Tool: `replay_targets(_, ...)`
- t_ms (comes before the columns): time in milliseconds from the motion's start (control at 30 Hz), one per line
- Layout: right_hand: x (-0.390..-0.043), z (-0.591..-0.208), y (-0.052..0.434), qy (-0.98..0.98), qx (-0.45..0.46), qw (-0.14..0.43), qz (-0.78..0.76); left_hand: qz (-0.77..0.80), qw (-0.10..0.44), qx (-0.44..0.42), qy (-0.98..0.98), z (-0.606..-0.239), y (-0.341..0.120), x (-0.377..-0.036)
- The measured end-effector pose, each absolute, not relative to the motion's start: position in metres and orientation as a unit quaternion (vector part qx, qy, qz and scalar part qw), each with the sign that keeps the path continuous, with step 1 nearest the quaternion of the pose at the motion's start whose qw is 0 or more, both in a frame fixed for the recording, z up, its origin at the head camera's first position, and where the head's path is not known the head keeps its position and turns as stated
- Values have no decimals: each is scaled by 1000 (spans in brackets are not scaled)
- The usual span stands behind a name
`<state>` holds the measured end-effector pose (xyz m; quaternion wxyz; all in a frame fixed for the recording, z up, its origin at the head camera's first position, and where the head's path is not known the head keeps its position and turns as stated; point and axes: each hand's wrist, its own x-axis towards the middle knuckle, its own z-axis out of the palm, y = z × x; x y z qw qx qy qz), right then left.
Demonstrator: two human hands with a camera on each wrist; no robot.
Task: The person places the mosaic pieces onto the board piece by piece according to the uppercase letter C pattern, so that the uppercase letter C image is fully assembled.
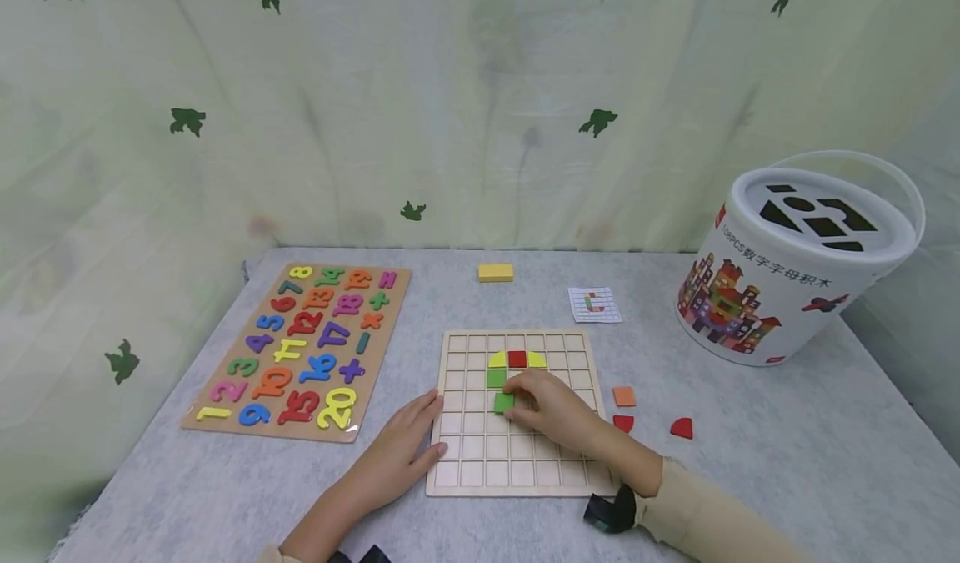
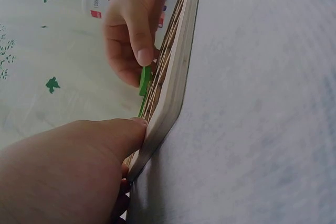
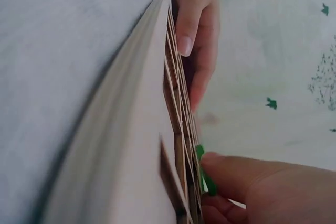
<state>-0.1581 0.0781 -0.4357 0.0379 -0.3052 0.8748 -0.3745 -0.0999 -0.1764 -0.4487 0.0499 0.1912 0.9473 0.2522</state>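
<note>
your right hand [image 1: 551, 409] pinched a green tile [image 1: 503, 402] into the grid board [image 1: 517, 480] (four tiles already seated), your left hand [image 1: 405, 442] flat, steadying its edge; most cells stayed unfilled.

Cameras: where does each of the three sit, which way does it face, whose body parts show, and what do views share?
Head: above, looking forward and down at the grid board; both forearms show, left hand, right hand.
Left wrist: low beside the board's edge, facing along it; left hand, right fingers.
Right wrist: low at the opposite edge; both hands.
Shared: all three show the green tile.
</note>
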Motion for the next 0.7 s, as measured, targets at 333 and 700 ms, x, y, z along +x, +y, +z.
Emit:
replay_targets(333,-161,-442,72,877,-296,17,-377,255,53,190,947,-448,-176,-100)
replay_targets(700,-159,-439,72,885,-296,27,-358,254,55,189,947,-448,-175,-100)
